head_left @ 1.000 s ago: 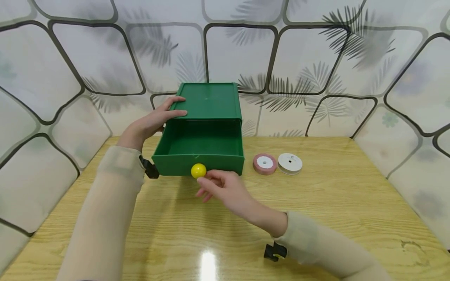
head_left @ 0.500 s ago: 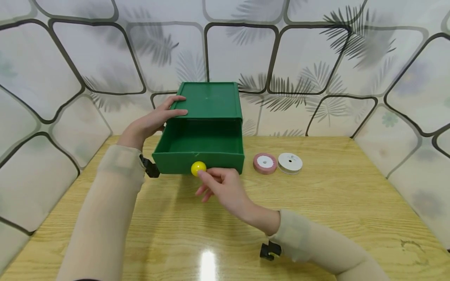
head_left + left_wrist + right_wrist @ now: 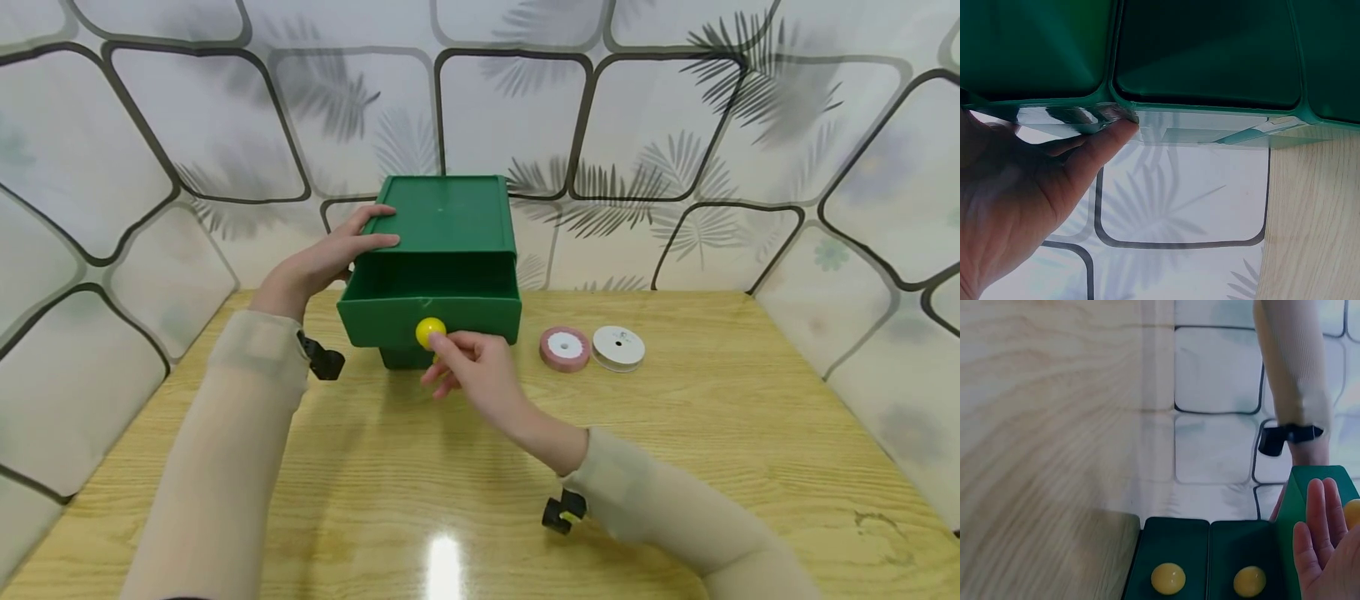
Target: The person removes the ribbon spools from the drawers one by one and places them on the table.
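A green drawer cabinet (image 3: 450,217) stands at the back of the wooden table, its top drawer (image 3: 386,325) pulled partly out, the visible inside bare. My right hand (image 3: 491,379) pinches that drawer's yellow round knob (image 3: 429,327), thumb on its near side; the other fingers reach past below it. My left hand (image 3: 322,260) rests at the cabinet's upper left edge with two digits lying over the top. In the left wrist view, a digit of the left hand (image 3: 1035,187) touches the cabinet's taped side. Two lower drawers sit closed, with yellow knobs (image 3: 1168,579) in the right wrist view.
Right of the cabinet lie a pink ribbon spool (image 3: 547,350) and a white spool (image 3: 628,355), close side by side. A patterned backdrop (image 3: 510,108) rises behind and around the wooden table (image 3: 675,433).
The top drawer has slid inward toward the cabinet, and my right hand has moved forward with its knob. A lower drawer front now shows beneath. My left hand stays in place.
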Action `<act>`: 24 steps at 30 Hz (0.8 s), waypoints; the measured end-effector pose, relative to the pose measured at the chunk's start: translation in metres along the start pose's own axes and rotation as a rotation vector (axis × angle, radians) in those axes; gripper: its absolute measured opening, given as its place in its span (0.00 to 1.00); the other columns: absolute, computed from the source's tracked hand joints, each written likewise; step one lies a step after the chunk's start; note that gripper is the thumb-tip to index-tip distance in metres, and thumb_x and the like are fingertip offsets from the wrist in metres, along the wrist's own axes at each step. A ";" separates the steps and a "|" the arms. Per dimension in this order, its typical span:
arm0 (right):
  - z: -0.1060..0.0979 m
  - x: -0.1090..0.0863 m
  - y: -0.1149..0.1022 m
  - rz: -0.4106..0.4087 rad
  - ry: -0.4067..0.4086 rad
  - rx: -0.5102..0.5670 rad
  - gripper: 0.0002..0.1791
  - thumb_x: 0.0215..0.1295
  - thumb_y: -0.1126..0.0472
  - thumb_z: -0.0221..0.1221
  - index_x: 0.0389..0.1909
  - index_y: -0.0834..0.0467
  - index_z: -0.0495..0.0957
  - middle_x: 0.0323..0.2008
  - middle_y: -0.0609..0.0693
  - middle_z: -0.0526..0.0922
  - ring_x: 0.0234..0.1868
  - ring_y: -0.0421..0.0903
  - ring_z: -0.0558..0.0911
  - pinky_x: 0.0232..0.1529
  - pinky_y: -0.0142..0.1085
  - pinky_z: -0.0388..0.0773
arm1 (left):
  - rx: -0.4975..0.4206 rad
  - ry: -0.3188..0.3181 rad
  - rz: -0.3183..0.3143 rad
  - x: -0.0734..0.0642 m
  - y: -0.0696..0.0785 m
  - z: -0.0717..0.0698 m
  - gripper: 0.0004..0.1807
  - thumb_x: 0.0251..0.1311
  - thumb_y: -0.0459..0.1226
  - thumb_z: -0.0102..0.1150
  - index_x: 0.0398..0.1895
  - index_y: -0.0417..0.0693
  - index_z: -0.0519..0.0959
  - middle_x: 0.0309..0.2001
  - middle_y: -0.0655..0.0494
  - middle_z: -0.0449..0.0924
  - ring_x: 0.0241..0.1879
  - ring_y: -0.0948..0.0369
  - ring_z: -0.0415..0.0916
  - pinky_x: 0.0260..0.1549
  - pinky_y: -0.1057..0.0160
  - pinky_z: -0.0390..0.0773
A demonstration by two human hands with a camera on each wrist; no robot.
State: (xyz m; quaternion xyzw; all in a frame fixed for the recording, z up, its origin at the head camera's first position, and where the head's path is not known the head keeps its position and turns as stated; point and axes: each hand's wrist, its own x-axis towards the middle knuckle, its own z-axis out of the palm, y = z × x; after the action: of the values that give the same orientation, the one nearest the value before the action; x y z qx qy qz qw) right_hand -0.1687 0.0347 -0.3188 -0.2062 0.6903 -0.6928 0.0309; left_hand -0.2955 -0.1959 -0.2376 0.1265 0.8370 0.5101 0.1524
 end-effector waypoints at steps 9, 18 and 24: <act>-0.006 0.030 0.005 -0.001 0.072 0.028 0.20 0.73 0.56 0.56 0.43 0.74 0.80 0.24 0.58 0.83 0.19 0.49 0.82 0.28 0.42 0.81 | -0.005 -0.004 0.005 0.001 0.000 0.000 0.39 0.69 0.53 0.50 0.76 0.63 0.45 0.76 0.51 0.33 0.69 0.44 0.51 0.60 0.37 0.57; -0.008 0.048 0.005 0.044 0.117 -0.002 0.21 0.73 0.54 0.55 0.42 0.71 0.81 0.23 0.56 0.84 0.17 0.45 0.81 0.28 0.43 0.81 | 0.011 -0.003 0.002 0.000 -0.001 -0.001 0.39 0.68 0.55 0.50 0.76 0.64 0.45 0.76 0.51 0.35 0.62 0.45 0.60 0.46 0.45 0.67; -0.010 0.058 0.005 0.063 0.133 -0.002 0.21 0.72 0.54 0.56 0.41 0.71 0.81 0.22 0.55 0.84 0.17 0.44 0.81 0.28 0.39 0.81 | 0.004 0.003 -0.008 0.001 0.000 0.000 0.39 0.68 0.55 0.50 0.76 0.64 0.45 0.75 0.48 0.40 0.62 0.45 0.61 0.49 0.44 0.67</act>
State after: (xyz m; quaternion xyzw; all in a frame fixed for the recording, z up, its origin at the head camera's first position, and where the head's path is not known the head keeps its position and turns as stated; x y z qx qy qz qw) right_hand -0.2260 0.0248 -0.3092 -0.1378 0.6978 -0.7029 0.0066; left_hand -0.2963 -0.1958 -0.2379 0.1225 0.8389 0.5078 0.1529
